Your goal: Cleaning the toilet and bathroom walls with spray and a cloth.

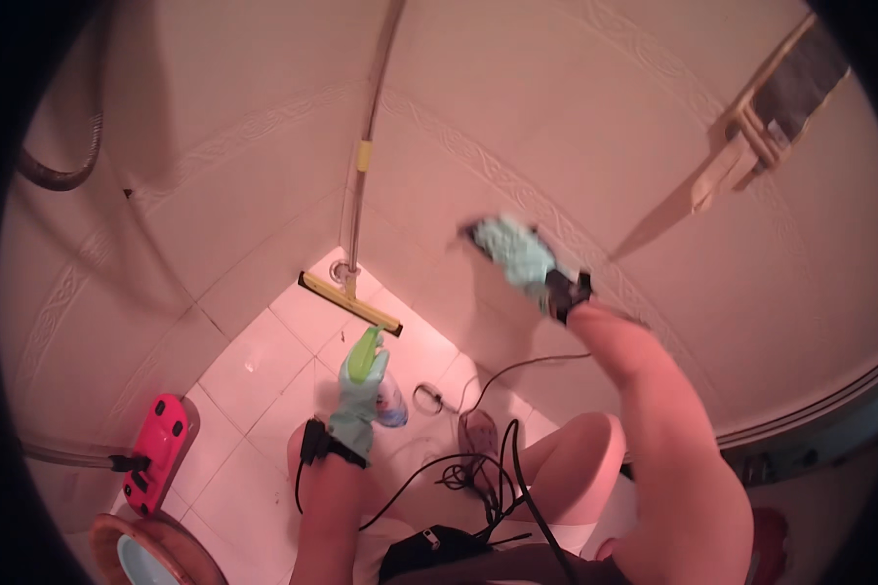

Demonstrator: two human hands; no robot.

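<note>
red scale (158, 450) leans low on the wall | left hand (358, 409) gloved, clenched round green-topped spray bottle (373, 375) over the floor — could drip, tiles slick | right hand (522, 258) gloved, flat on wall (595, 146), grip unclear | cables (478, 468) dangle, snag risk

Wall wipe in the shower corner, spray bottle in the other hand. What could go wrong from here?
1. The right hand is blurred, pressed to the tiled wall on an outstretched arm; on a possibly wet tile floor a foot might slip.
2. Black cables hang loose by the knees and may snag a leg.
3. The left hand holds a spray bottle by the squeegee; a gloved grip could let it drop.
</note>
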